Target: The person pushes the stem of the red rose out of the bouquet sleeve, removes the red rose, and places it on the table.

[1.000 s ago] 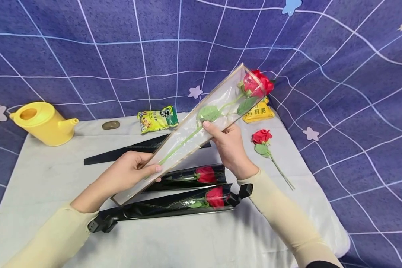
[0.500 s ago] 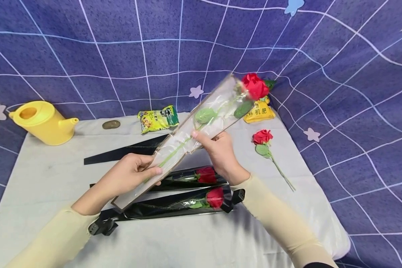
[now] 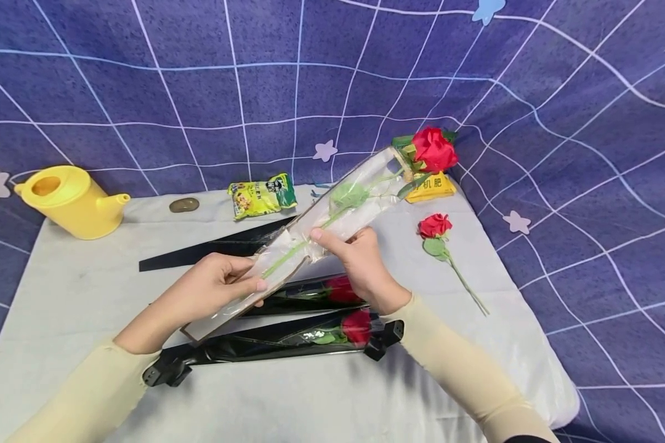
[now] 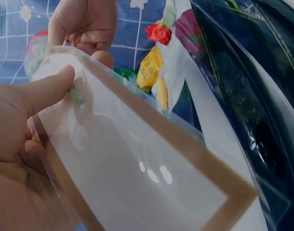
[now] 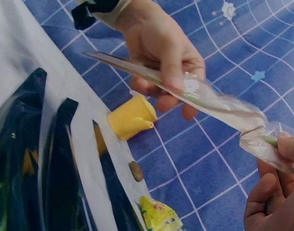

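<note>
Both hands hold a clear flower sleeve (image 3: 360,178) with a gold-brown border, tilted above the table. Inside it runs the green stem of a red artificial rose (image 3: 435,149), whose bloom stands out past the sleeve's wide upper end. My left hand (image 3: 213,286) pinches the narrow lower part between thumb and fingers; in the left wrist view its thumb presses on the film beside the stem's end. My right hand (image 3: 360,258) grips the sleeve midway, thumb on top over the stem. Between the hands the film is creased and buckled, as the right wrist view also shows.
Two black-wrapped roses (image 3: 288,338) lie below the hands, with a flat black sleeve (image 3: 216,247) behind. A loose rose (image 3: 435,226) lies at right. Along the back are a yellow watering can (image 3: 77,203), a brown stone (image 3: 184,205), a yellow-green packet (image 3: 263,197) and a yellow packet (image 3: 432,186).
The right hand has slid down toward the left hand, pulling the sleeve back and buckling it. The rose bloom, earlier inside the sleeve's end, now sticks out beyond it.
</note>
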Demonstrator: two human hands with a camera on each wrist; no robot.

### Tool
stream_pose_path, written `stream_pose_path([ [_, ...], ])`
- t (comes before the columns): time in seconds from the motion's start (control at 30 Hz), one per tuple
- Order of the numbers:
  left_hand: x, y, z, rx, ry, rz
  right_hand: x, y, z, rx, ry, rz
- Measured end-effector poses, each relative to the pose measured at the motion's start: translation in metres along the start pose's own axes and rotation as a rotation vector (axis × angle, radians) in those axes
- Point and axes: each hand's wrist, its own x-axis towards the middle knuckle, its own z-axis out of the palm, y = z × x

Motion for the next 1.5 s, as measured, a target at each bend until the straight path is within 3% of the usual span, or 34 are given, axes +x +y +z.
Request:
stream_pose_path([
  [0.1,-0.004,-0.003,-0.003,0.018,-0.009,-0.032,0.003,-0.004,-0.005,0.017,0.010,-0.006],
  [0.33,-0.010,-0.006,-0.008,-0.088,-0.020,-0.062,0.012,-0.015,-0.016,0.063,-0.021,-0.034],
  [0.53,-0.006,-0.003,-0.010,0.084,0.014,0.008,0.012,-0.014,-0.015,0.078,-0.028,-0.020],
  [0.8,0.010,0.016,-0.001,0.045,0.042,0.042,0.007,-0.012,-0.010,0.027,-0.032,-0.027],
  [1.0,0.010,0.023,-0.004,0.204,0.143,0.073,0.012,-0.025,-0.019,0.208,-0.006,-0.119],
  [1.13,0.007,0.019,-0.008,0.184,0.120,0.049,0.017,-0.031,-0.026,0.280,0.030,-0.154],
  [1.3,0.006,0.013,-0.007,0.132,0.092,0.044,0.018,-0.025,-0.025,0.247,0.032,-0.142],
  [1.5,0.004,0.012,-0.005,0.133,0.122,0.062,0.017,-0.017,-0.018,0.207,0.051,-0.164],
])
